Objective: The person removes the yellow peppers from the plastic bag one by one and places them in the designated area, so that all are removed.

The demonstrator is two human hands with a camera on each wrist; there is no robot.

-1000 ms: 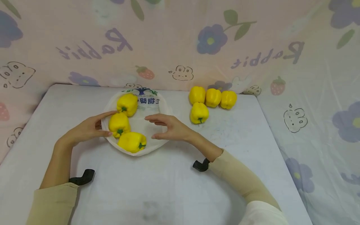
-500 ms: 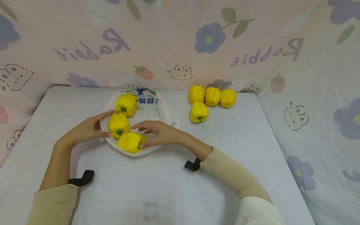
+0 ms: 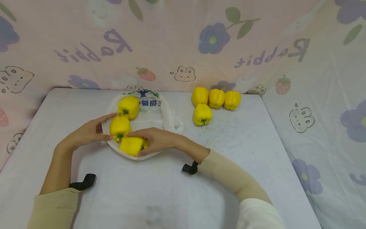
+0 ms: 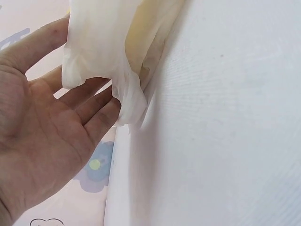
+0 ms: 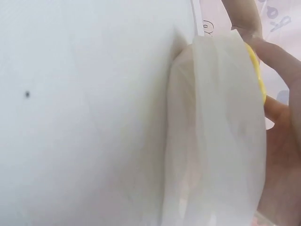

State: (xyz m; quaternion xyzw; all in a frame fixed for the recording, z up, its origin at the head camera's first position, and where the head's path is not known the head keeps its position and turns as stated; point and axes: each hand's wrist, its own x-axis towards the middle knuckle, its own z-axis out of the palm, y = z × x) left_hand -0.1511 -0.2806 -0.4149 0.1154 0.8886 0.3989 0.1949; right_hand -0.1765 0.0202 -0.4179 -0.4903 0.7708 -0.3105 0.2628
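Observation:
An opened white plastic bag (image 3: 148, 121), printed with a tree and blue characters, lies on the left half of the table. Inside along its left side sit a back yellow bell pepper (image 3: 129, 107), a middle one (image 3: 120, 127) and a front one (image 3: 132, 146). My right hand (image 3: 156, 140) reaches over the bag's near right rim, its fingers and thumb round the front pepper, partly covering it. At the left rim my left hand (image 3: 88, 129) touches the bag's outside with loosely extended fingers. In the left wrist view, its fingers (image 4: 101, 115) rest against the thin plastic.
Several more yellow bell peppers (image 3: 216, 98) stand at the back right of the white table (image 3: 243, 140). A printed curtain (image 3: 166, 41) hangs close behind the table's back edge. A black wrist mount (image 3: 85, 182) sticks out from the left forearm, another (image 3: 189, 168) from the right.
My right hand has moved left and down from above the middle of the bag and closed round the front pepper. The left hand has stayed at the left rim. The peppers have hardly moved.

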